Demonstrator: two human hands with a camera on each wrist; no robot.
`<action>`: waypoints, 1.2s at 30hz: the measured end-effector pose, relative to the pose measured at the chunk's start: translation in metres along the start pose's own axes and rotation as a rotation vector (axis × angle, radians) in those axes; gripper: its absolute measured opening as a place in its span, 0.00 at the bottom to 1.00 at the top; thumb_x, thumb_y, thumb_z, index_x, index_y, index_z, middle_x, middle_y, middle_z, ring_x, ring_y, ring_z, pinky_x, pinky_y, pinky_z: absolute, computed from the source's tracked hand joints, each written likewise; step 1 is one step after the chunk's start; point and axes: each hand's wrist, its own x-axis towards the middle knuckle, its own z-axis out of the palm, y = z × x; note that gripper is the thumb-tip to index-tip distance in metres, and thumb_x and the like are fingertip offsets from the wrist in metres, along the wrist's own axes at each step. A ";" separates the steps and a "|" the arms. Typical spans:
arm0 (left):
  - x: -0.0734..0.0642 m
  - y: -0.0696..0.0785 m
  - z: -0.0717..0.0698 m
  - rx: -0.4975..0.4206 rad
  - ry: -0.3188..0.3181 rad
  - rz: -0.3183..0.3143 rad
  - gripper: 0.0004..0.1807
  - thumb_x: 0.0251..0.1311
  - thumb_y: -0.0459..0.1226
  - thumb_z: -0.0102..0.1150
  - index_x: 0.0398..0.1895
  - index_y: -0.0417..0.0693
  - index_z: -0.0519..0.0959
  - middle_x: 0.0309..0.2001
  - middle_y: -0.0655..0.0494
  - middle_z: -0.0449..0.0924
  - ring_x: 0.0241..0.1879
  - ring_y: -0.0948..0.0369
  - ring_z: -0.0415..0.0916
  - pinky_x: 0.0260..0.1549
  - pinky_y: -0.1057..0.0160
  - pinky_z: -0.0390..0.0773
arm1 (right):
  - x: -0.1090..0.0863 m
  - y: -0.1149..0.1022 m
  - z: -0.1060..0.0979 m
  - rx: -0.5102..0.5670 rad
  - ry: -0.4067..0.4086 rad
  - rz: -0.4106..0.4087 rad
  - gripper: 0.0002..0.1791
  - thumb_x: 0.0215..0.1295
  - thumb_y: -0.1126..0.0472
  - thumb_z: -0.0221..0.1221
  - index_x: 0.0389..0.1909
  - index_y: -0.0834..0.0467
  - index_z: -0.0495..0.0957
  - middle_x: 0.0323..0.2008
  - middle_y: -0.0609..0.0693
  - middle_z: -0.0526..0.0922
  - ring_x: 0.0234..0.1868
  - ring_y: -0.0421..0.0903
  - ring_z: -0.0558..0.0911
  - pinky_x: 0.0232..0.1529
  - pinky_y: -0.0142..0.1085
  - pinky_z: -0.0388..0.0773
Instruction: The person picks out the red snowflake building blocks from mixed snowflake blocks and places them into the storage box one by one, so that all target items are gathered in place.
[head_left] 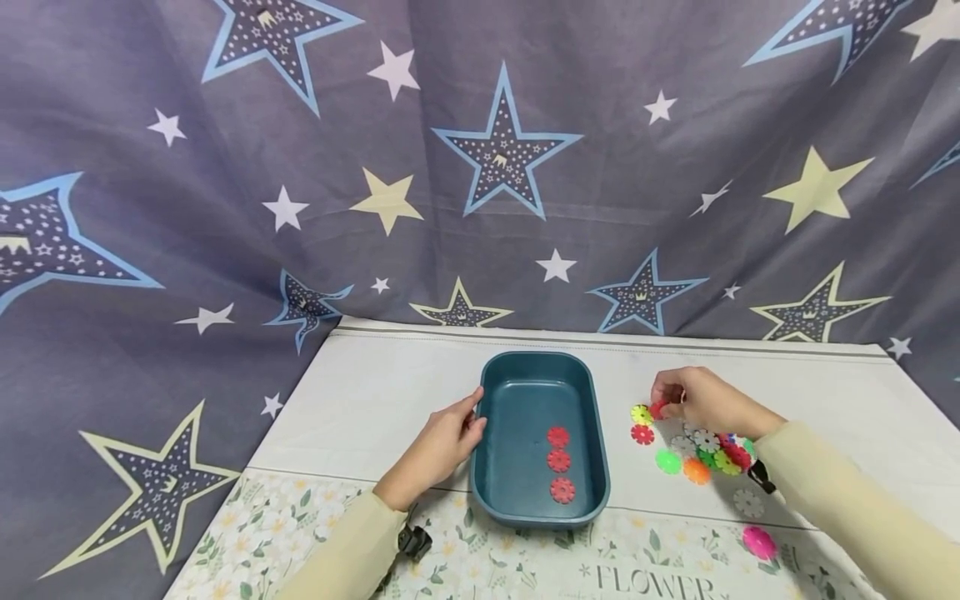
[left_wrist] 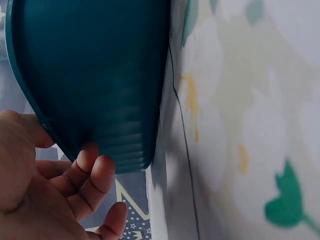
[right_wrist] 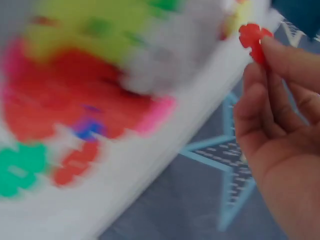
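My left hand (head_left: 442,437) rests against the left side of a dark teal tray (head_left: 481,467), its fingers loosely bent. In the left wrist view its fingertips (left_wrist: 102,172) lie by the tray's outer wall. Three red notched discs (head_left: 558,460) lie in a column inside the tray, towards its right. Right of the tray, my right hand (head_left: 697,396) pinches a red notched disc (right_wrist: 255,40) between thumb and fingers. Below that hand, a loose pile of coloured discs (head_left: 705,440) lies on the table, blurred in the right wrist view.
A yellow disc (head_left: 641,414) and a red disc (head_left: 642,434) lie between tray and pile. Nearer the front are a clear disc (head_left: 748,502) and a pink disc (head_left: 760,542). A star-patterned curtain (head_left: 480,242) hangs behind the white, flower-printed table cover (head_left: 397,383).
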 end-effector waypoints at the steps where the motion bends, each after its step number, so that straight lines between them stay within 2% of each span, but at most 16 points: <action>1: 0.000 0.000 0.000 0.000 -0.003 -0.001 0.26 0.67 0.36 0.51 0.66 0.34 0.65 0.25 0.66 0.68 0.22 0.69 0.65 0.24 0.68 0.71 | 0.003 -0.006 -0.004 0.001 -0.004 -0.031 0.14 0.50 0.77 0.65 0.27 0.54 0.78 0.25 0.43 0.77 0.26 0.40 0.75 0.30 0.34 0.75; 8: -0.001 0.000 0.000 0.003 -0.001 -0.003 0.26 0.68 0.36 0.51 0.66 0.34 0.65 0.25 0.66 0.68 0.21 0.69 0.65 0.24 0.68 0.71 | 0.036 -0.061 -0.020 -0.034 -0.072 -0.237 0.14 0.51 0.75 0.66 0.28 0.52 0.81 0.27 0.41 0.80 0.26 0.38 0.77 0.28 0.33 0.76; 11: -0.001 0.000 -0.001 0.007 0.000 -0.004 0.26 0.67 0.36 0.51 0.66 0.34 0.65 0.25 0.65 0.68 0.22 0.69 0.65 0.24 0.68 0.71 | 0.052 -0.079 -0.015 -0.035 -0.137 -0.289 0.13 0.52 0.74 0.67 0.29 0.51 0.82 0.29 0.40 0.80 0.27 0.38 0.76 0.29 0.33 0.77; 15: -0.001 0.000 -0.001 0.006 -0.006 -0.008 0.26 0.68 0.36 0.51 0.66 0.35 0.65 0.25 0.66 0.68 0.22 0.69 0.66 0.24 0.68 0.71 | 0.070 -0.091 -0.004 -0.014 -0.208 -0.334 0.13 0.53 0.75 0.65 0.30 0.53 0.82 0.30 0.41 0.80 0.29 0.39 0.77 0.32 0.32 0.77; 20: -0.001 0.000 -0.001 0.008 -0.013 -0.008 0.26 0.68 0.37 0.50 0.67 0.35 0.64 0.26 0.66 0.68 0.21 0.69 0.66 0.24 0.68 0.71 | 0.088 -0.097 0.013 0.014 -0.268 -0.344 0.12 0.53 0.77 0.64 0.31 0.56 0.82 0.30 0.44 0.81 0.29 0.41 0.78 0.34 0.33 0.77; 23: 0.000 0.000 -0.002 0.014 -0.014 -0.008 0.26 0.68 0.37 0.51 0.67 0.35 0.65 0.26 0.66 0.68 0.22 0.69 0.66 0.24 0.68 0.71 | 0.098 -0.098 0.024 -0.010 -0.281 -0.349 0.12 0.52 0.77 0.64 0.30 0.56 0.82 0.29 0.44 0.80 0.29 0.41 0.77 0.34 0.32 0.76; 32: -0.001 0.002 -0.002 0.008 -0.005 0.012 0.26 0.67 0.35 0.51 0.65 0.33 0.65 0.25 0.64 0.69 0.21 0.69 0.65 0.23 0.68 0.70 | 0.114 -0.090 0.050 -0.060 -0.252 -0.369 0.18 0.43 0.84 0.57 0.24 0.58 0.82 0.23 0.46 0.80 0.24 0.40 0.76 0.28 0.30 0.75; 36: -0.001 0.002 -0.003 0.016 0.007 0.015 0.26 0.67 0.35 0.52 0.65 0.33 0.66 0.25 0.65 0.69 0.21 0.69 0.65 0.23 0.69 0.70 | 0.116 -0.087 0.055 -0.107 -0.192 -0.387 0.17 0.41 0.84 0.57 0.23 0.59 0.82 0.22 0.47 0.80 0.23 0.38 0.76 0.27 0.30 0.75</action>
